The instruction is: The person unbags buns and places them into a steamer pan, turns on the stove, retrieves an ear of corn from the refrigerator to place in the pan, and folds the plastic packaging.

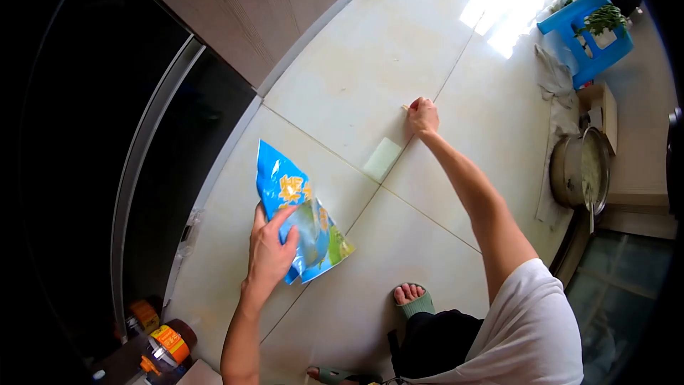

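My left hand (272, 251) grips a blue printed plastic bag (279, 172) by its near side, thumb and forefinger spread over its front. Yellow-orange lettering, a green corner and a clear-looking window mark the bag. It hangs tilted above the tiled floor. My right hand (423, 115) is stretched forward with its fingers pinched together. A small pale bit (405, 107) sticks out at the fingertips, too small to name. Below that hand a pale greenish rectangle (382, 158) shows on the floor; whether it is a sheet or a reflection I cannot tell.
On the right are a blue plastic stool (586, 34) with leafy greens (605, 20) and a large metal pot (568, 171). A dark glossy appliance door (78, 135) lines the left. An orange-labelled bottle (169, 344) stands at lower left. My slippered foot (413, 299) is below.
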Tool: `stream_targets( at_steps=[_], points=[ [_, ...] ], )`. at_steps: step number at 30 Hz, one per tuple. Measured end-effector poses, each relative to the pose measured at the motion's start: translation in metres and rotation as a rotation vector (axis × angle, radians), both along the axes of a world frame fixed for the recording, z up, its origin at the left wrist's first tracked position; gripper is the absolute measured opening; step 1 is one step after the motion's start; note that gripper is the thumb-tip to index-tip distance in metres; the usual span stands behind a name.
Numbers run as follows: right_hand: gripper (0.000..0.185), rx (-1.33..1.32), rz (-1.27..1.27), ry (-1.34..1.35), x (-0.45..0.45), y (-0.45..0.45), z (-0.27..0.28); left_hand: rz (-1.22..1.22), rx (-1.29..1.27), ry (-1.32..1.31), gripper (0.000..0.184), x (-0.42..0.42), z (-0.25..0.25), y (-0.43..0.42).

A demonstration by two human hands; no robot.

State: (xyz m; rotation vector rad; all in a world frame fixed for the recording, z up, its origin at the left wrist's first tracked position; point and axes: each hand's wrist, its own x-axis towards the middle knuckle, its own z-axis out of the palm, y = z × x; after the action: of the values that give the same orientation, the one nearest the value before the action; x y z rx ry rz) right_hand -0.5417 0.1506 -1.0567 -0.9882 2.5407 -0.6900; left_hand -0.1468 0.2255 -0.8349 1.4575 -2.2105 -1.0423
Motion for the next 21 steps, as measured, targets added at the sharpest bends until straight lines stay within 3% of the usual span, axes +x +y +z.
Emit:
stream_targets(
  at_steps=[2, 3, 5, 8, 10, 12, 15, 18, 21],
  points=[
    [0.016, -0.127, 0.083, -0.221, 0.004, 0.002, 0.005, -0.021, 0.026, 0.049, 0.033, -0.008, -0.001, -0.005],
    [0.012, -0.332, 0.069, -0.445, 0.027, 0.006, 0.026, -0.022, 0.047, 0.065, 0.032, -0.012, 0.0, -0.008],
    [0.009, -0.569, 0.294, -0.769, 0.073, 0.026, 0.08, -0.012, 0.056, 0.064, 0.032, -0.02, -0.001, -0.011],
    [0.012, -0.621, 0.509, -1.035, 0.136, 0.064, 0.152, -0.007, 0.06, 0.071, 0.033, -0.028, -0.005, -0.016],
    [0.021, -0.492, 0.854, -0.818, 0.145, 0.074, 0.178, -0.021, 0.073, 0.038, 0.04, -0.03, -0.003, -0.019],
    [0.024, -0.578, 1.016, -0.708, 0.154, 0.077, 0.176, -0.009, 0.086, -0.01, 0.044, -0.035, 0.003, -0.02],
    [0.027, -0.614, 0.855, -0.691, 0.132, 0.057, 0.149, -0.009, 0.081, -0.001, 0.047, -0.032, -0.002, -0.018],
    [0.04, -0.455, 0.478, -0.399, 0.071, 0.003, 0.064, 0.03, 0.069, -0.019, 0.046, -0.033, -0.001, -0.011],
    [0.051, -0.341, 0.337, -0.005, 0.009, -0.035, -0.008, 0.088, 0.056, -0.024, 0.046, -0.029, 0.006, 0.006]
  ],
)
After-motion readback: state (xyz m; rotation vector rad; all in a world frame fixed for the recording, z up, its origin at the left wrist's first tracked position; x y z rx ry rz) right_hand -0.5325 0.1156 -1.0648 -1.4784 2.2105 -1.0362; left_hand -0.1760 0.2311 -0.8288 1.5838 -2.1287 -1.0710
